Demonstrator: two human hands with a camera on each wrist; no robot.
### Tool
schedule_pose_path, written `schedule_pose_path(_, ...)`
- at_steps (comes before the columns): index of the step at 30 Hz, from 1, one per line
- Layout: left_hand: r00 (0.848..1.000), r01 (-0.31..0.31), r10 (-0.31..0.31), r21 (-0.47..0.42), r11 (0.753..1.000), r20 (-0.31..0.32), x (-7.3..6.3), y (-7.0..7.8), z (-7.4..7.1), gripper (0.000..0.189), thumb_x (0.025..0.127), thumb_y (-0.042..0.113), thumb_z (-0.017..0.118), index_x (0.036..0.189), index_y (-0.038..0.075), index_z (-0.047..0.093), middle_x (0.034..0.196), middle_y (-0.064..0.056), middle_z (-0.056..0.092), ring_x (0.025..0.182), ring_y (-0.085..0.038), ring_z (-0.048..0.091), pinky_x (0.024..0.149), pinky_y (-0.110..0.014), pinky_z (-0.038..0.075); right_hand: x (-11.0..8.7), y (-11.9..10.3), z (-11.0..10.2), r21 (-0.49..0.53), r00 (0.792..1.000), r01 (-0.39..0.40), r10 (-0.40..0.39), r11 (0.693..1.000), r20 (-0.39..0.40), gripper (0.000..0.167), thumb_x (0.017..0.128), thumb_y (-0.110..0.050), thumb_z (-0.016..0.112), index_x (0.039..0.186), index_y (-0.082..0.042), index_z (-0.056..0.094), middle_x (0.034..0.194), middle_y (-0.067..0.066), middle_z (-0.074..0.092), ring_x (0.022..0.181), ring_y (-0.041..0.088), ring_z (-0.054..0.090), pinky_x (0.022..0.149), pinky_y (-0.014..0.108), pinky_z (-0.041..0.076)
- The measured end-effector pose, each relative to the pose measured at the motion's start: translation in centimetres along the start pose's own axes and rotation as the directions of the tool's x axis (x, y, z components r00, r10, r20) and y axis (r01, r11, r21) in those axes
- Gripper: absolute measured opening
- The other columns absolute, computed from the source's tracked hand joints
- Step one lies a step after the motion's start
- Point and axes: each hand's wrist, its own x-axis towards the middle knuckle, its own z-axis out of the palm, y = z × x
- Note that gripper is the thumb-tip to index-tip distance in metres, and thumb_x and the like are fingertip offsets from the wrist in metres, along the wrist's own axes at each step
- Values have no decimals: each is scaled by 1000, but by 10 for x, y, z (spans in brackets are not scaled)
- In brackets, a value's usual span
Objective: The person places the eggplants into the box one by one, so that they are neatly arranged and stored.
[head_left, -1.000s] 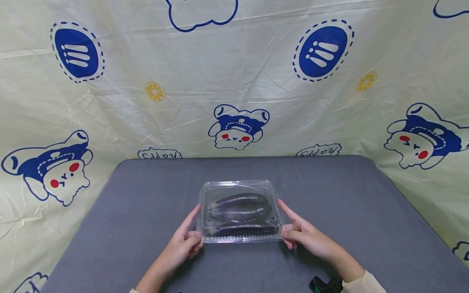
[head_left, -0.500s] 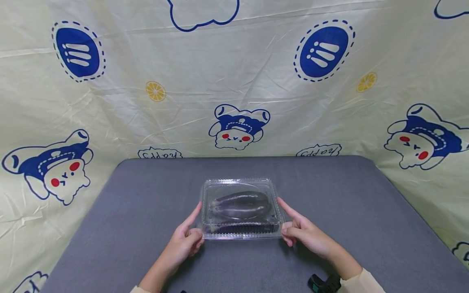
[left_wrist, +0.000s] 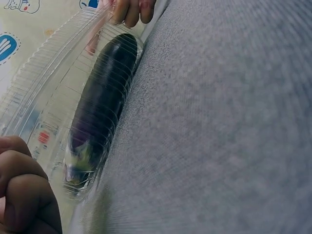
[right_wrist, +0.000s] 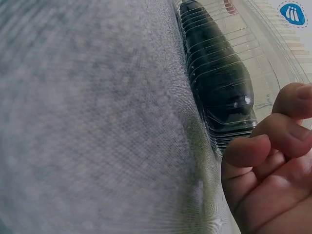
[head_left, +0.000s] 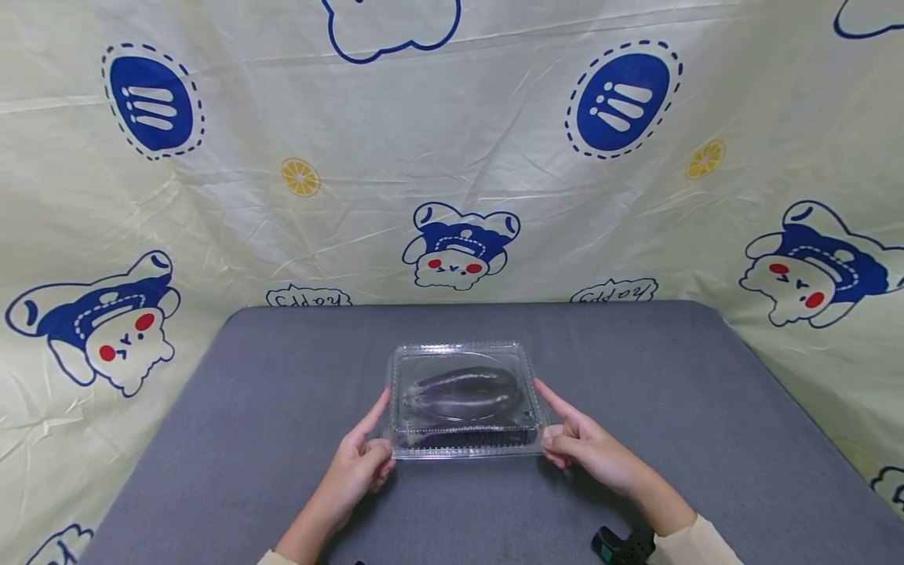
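A clear plastic clamshell box (head_left: 462,453) with a ribbed rim, its lid down, is in the middle of the table in the head view. Dark purple eggplant (head_left: 466,392) shows through the lid; how many pieces lie inside, I cannot tell. My left hand (head_left: 359,464) pinches the box's near left corner, its index finger straight along the side. At the near right corner, my right hand (head_left: 593,453) does the same. In the left wrist view the eggplant (left_wrist: 105,92) lies behind the ribbed wall, beside curled fingers (left_wrist: 27,190). The right wrist view shows curled fingers (right_wrist: 248,151) near the box's end.
Grey cloth covers the table (head_left: 282,353). Behind it hangs a pale curtain (head_left: 452,141) printed with blue cartoon figures. A black device (head_left: 625,545) is by the right sleeve at the bottom edge.
The box has shifted slightly away from me, its near edge most visibly, with both hands still at its corners. The hands moved a little with it.
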Motion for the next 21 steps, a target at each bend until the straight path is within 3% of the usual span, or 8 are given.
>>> schedule_pose_path(9,1000,-16,16,-28,999,5,-1,-2,2,79,93,-3,45,159,33,21,62,4,49,51,-5,41,45,-19,31,-1,2,-1,63,1000,2,-4,998,19,80,102,-4,47,160,-14,-7,72,-5,43,64,34,32,58,34,38)
schedule_pose_path(21,1000,-17,17,-29,999,-9,-2,1,5,78,92,-4,45,159,30,22,60,5,47,49,-5,40,45,-18,31,-1,1,0,92,999,28,-31,995,27,80,101,0,45,159,-11,-9,73,-3,43,63,28,33,58,37,34)
